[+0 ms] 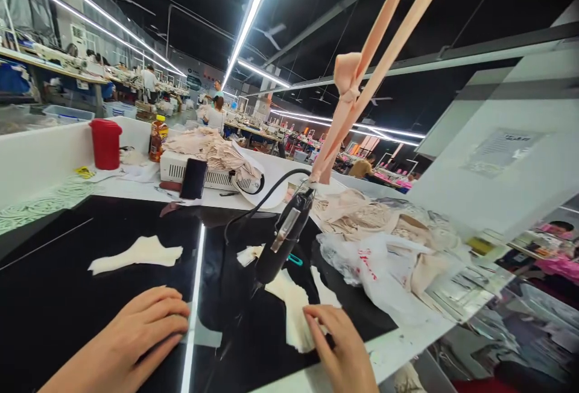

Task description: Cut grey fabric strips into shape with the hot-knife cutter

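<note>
My left hand (149,330) lies flat, fingers stretched out, on a clear, pale-edged piece (208,337) on the glossy black work surface (54,320). At the lower right, my right hand (341,345) has its thumb and forefinger at the edge of a cream fabric piece (296,311), apparently pinching it. Just above that fabric hangs a black corded hand tool (283,239), tip down, tied to peach fabric straps (348,103). Another cream fabric piece (138,254) lies beyond my left hand. A narrow cream strip (324,287) and a small scrap (248,254) lie near the tool.
At the back stand a red bin (105,143), a bottle (158,138), a phone (193,178) and a vented box (217,179) heaped with beige fabric. To the right lie a plastic bag (371,260) and more beige fabric (362,215). Co-workers sit farther off.
</note>
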Demonstrator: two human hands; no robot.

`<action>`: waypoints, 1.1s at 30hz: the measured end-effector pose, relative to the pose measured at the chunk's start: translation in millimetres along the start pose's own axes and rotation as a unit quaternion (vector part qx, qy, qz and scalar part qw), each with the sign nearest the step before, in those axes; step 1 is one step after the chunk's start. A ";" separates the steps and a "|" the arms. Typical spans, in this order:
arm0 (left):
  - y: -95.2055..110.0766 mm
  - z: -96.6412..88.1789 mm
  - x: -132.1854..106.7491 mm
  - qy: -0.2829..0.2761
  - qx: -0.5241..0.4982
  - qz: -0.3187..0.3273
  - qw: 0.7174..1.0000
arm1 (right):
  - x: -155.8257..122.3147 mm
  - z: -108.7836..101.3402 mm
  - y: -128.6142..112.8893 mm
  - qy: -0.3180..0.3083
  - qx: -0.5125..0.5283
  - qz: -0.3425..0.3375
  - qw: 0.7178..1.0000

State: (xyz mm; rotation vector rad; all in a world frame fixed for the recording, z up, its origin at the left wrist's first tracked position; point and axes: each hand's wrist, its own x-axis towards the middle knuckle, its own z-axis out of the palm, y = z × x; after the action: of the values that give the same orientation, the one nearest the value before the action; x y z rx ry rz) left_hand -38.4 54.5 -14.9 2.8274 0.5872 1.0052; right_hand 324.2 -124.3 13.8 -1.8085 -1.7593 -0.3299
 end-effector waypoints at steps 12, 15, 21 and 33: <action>-2.5 6.4 -7.5 -0.004 0.014 -0.005 1.000 | 12.3 -8.5 67.0 -0.003 -0.113 0.119 0.986; 0.8 9.6 -8.0 0.022 0.001 -0.018 1.000 | 29.3 8.1 63.2 -0.009 -0.161 0.123 0.979; 13.7 10.7 -3.1 0.055 -0.028 -0.047 0.997 | 51.0 30.3 57.9 -0.025 -0.266 0.133 0.954; 16.0 10.0 -3.5 0.048 -0.029 -0.047 0.997 | 50.5 20.5 65.4 -0.036 -0.172 0.198 0.964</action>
State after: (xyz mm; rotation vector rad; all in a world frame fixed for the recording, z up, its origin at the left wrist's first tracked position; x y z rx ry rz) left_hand -29.4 38.8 -21.5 2.6871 0.6816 1.1269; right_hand 388.0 -68.1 10.2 -2.3923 -1.3994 -0.4288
